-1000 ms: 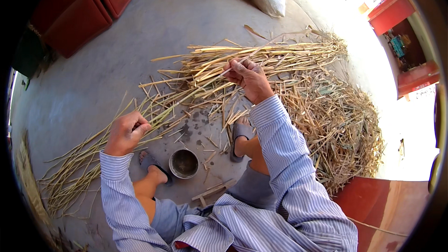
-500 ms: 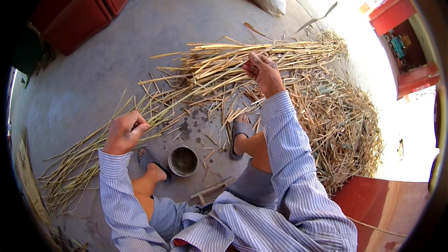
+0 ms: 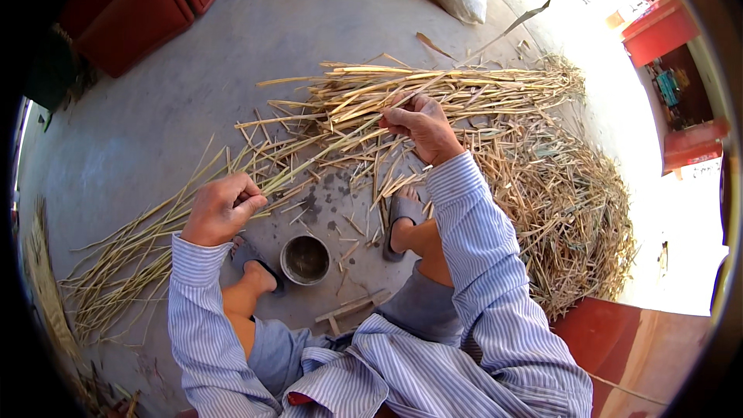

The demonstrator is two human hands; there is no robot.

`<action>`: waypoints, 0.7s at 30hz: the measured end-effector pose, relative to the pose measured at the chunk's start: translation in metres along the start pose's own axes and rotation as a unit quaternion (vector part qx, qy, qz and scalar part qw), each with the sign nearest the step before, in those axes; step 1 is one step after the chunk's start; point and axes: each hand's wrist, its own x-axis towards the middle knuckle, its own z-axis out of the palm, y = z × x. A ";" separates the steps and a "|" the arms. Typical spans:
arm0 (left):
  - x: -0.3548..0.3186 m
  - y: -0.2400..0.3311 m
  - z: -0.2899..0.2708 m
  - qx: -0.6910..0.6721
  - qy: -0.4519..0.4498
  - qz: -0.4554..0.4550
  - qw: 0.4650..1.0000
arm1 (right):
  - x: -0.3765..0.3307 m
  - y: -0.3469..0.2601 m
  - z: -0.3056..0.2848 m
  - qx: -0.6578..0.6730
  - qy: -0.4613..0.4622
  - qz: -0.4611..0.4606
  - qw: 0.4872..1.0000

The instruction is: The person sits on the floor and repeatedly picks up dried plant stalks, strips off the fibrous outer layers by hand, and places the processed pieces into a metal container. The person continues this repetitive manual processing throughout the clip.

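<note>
While a long dry strand (image 3: 530,15) slants over the straw bundle (image 3: 472,93), pinched in the right hand's (image 3: 424,128) fingers, its far end has risen, probably leaving it freer; the left hand's (image 3: 220,209) fingers curl closed, contents hidden. Below stands a bowl (image 3: 305,259); loose stalks (image 3: 128,267) and a straw heap (image 3: 576,217) crowd the hands.

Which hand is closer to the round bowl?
Left. The left hand is up and left of the bowl in the picture; the right hand is farther off, up and right, by the yellow stalks.
</note>
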 end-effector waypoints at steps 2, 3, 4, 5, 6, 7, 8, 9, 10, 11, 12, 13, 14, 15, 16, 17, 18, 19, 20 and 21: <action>0.002 -0.002 0.001 -0.027 -0.011 -0.008 1.000 | 0.001 0.005 0.000 -0.016 0.018 -0.010 1.000; 0.001 -0.002 -0.001 -0.052 -0.024 -0.033 0.998 | 0.004 0.011 -0.001 -0.004 0.039 -0.013 0.999; 0.000 -0.011 0.000 -0.048 -0.011 0.001 0.999 | 0.004 0.011 0.000 -0.015 0.057 -0.026 0.998; 0.000 -0.014 -0.005 -0.053 -0.027 -0.020 0.998 | 0.012 0.016 -0.013 -0.074 0.069 -0.047 0.994; 0.000 -0.017 -0.010 -0.057 -0.043 -0.039 0.997 | 0.016 0.017 -0.019 -0.132 0.082 -0.070 0.985; -0.002 -0.022 -0.011 -0.084 -0.019 -0.032 0.996 | 0.014 0.016 -0.017 -0.128 0.119 -0.074 0.982; -0.004 -0.022 -0.013 -0.051 -0.002 -0.020 0.999 | 0.020 0.026 -0.026 -0.167 0.127 -0.076 0.975; -0.005 -0.018 -0.017 -0.019 0.013 -0.006 1.000 | 0.021 0.029 -0.029 -0.310 0.171 -0.100 0.930; -0.006 -0.013 -0.021 0.011 0.027 0.009 1.000 | 0.020 0.031 -0.034 -0.447 0.212 -0.122 0.860; -0.007 -0.007 -0.026 0.027 0.061 0.031 0.997 | 0.021 0.032 -0.048 -0.471 0.228 -0.136 0.841; -0.010 0.000 -0.032 0.047 0.064 0.029 0.996 | 0.023 0.028 -0.062 -0.459 0.246 -0.103 0.848; -0.012 0.009 -0.039 0.067 0.070 0.029 0.995 | 0.026 0.035 -0.086 -0.429 0.283 -0.102 0.852; -0.012 0.018 -0.040 0.081 0.072 0.031 0.994 | 0.031 0.045 -0.127 -0.324 0.312 -0.096 0.888; -0.016 0.030 -0.040 0.114 0.073 0.049 0.990 | 0.030 0.047 -0.144 -0.123 0.286 -0.071 0.948; -0.018 0.035 -0.035 0.136 0.070 0.075 0.985 | 0.030 0.043 -0.152 -0.009 0.361 -0.005 0.933; -0.018 0.040 -0.031 0.155 0.066 0.105 0.980 | 0.031 0.051 -0.184 0.068 0.416 0.013 0.907; -0.015 0.044 -0.027 0.168 0.063 0.145 0.973 | 0.029 0.064 -0.241 0.118 0.468 0.019 0.876; -0.014 0.044 -0.022 0.168 0.051 0.150 0.973 | 0.028 0.075 -0.277 0.170 0.513 0.028 0.841; -0.020 0.041 -0.022 0.184 0.048 0.142 0.972 | 0.029 0.083 -0.272 0.210 0.555 0.098 0.799; -0.025 0.039 -0.023 0.197 0.045 0.139 0.969 | 0.019 0.091 -0.265 0.161 0.540 0.143 0.814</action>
